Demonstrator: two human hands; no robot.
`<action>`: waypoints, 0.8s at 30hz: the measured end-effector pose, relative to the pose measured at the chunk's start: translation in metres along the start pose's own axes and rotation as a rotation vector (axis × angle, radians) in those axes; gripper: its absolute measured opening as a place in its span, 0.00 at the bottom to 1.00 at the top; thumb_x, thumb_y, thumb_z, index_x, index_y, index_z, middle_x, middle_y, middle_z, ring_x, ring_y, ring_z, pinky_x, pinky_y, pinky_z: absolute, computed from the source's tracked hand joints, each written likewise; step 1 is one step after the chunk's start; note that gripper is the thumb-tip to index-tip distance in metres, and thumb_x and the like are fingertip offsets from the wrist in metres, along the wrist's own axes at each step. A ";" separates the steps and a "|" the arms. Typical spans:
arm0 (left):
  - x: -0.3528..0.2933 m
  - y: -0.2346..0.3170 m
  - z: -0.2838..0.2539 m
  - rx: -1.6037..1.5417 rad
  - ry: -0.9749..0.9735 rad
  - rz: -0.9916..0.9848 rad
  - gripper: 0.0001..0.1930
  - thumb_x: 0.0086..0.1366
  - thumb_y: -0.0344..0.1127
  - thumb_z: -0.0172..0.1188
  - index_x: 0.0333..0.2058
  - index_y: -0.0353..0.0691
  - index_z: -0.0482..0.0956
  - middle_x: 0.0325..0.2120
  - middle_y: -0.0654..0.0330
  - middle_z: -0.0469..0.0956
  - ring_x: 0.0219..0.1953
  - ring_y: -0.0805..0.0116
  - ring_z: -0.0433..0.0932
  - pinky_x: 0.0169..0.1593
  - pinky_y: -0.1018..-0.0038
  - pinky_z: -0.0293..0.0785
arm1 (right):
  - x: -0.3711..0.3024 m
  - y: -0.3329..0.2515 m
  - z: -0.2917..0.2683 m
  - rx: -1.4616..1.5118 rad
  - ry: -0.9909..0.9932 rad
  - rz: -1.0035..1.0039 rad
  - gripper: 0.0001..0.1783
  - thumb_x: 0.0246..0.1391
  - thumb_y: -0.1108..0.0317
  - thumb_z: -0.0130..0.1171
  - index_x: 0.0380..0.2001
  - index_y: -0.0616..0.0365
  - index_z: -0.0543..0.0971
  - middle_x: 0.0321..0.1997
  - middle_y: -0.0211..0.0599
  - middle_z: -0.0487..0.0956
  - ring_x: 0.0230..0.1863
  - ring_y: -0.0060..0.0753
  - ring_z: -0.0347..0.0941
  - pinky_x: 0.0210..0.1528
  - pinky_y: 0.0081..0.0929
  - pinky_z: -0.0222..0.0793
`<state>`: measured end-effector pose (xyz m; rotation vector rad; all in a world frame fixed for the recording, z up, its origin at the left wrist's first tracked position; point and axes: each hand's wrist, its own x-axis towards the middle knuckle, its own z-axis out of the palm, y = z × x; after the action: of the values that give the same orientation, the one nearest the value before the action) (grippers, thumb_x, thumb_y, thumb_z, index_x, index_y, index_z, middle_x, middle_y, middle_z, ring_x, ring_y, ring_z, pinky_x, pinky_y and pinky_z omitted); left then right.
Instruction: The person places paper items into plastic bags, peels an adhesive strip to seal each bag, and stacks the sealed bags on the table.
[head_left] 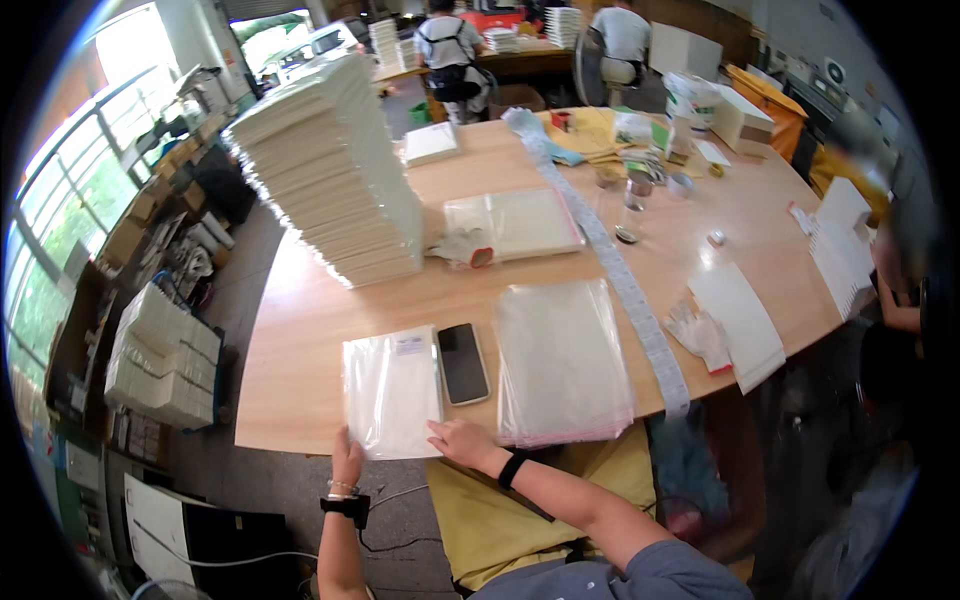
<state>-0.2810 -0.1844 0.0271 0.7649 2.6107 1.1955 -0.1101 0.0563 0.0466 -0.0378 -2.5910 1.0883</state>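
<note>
A flat white pack in clear plastic film (392,390), with a small pale label near its top, lies at the table's near edge. My left hand (347,460) grips its near left corner, the thumb partly hidden. At the near right corner, my right hand (464,443) holds the film's edge with bent fingers, the index finger reaching forward. A dark-screened phone (463,364) lies just right of the pack. Beside the phone is a pile of clear plastic bags (562,360) with pinkish near edges.
A tall stack of white packs (335,175) stands at the table's left. Behind lie more plastic bags (515,225) and a work glove (462,246). A label strip (625,285) crosses the table; right of it are another glove (698,335), white card (738,325) and a glass (634,205).
</note>
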 end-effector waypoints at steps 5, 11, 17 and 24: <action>-0.004 -0.001 0.014 -0.109 0.319 -0.112 0.26 0.58 0.37 0.50 0.50 0.24 0.58 0.54 0.44 0.56 0.57 0.54 0.54 0.59 0.68 0.48 | -0.046 -0.006 -0.060 0.458 0.119 0.081 0.22 0.52 0.62 0.48 0.51 0.55 0.65 0.28 0.53 0.72 0.30 0.46 0.70 0.32 0.32 0.63; -0.060 0.100 0.027 -0.192 0.429 0.134 0.21 0.60 0.29 0.46 0.52 0.30 0.57 0.47 0.50 0.64 0.44 0.62 0.67 0.44 0.72 0.66 | -0.231 0.052 -0.217 0.683 -0.103 0.732 0.12 0.52 0.64 0.52 0.33 0.62 0.76 0.24 0.26 0.74 0.25 0.14 0.66 0.28 0.14 0.63; -0.093 0.155 0.081 -0.334 0.129 0.132 0.18 0.61 0.25 0.43 0.50 0.31 0.58 0.33 0.55 0.71 0.28 0.73 0.70 0.33 0.79 0.68 | -0.392 0.197 -0.196 0.315 0.124 1.271 0.19 0.43 0.65 0.58 0.40 0.63 0.71 0.28 0.38 0.76 0.25 0.29 0.73 0.28 0.25 0.69; -0.105 0.204 0.112 -0.206 -0.089 0.203 0.13 0.59 0.22 0.44 0.44 0.31 0.64 0.25 0.58 0.73 0.25 0.73 0.71 0.32 0.80 0.68 | -0.453 0.316 -0.080 0.270 0.149 1.247 0.26 0.44 0.65 0.56 0.48 0.62 0.66 0.37 0.51 0.75 0.38 0.44 0.72 0.31 0.30 0.70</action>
<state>-0.0745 -0.0534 0.0986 1.0327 2.3371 1.4223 0.3112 0.2669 -0.2529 -1.7402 -2.1106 1.6455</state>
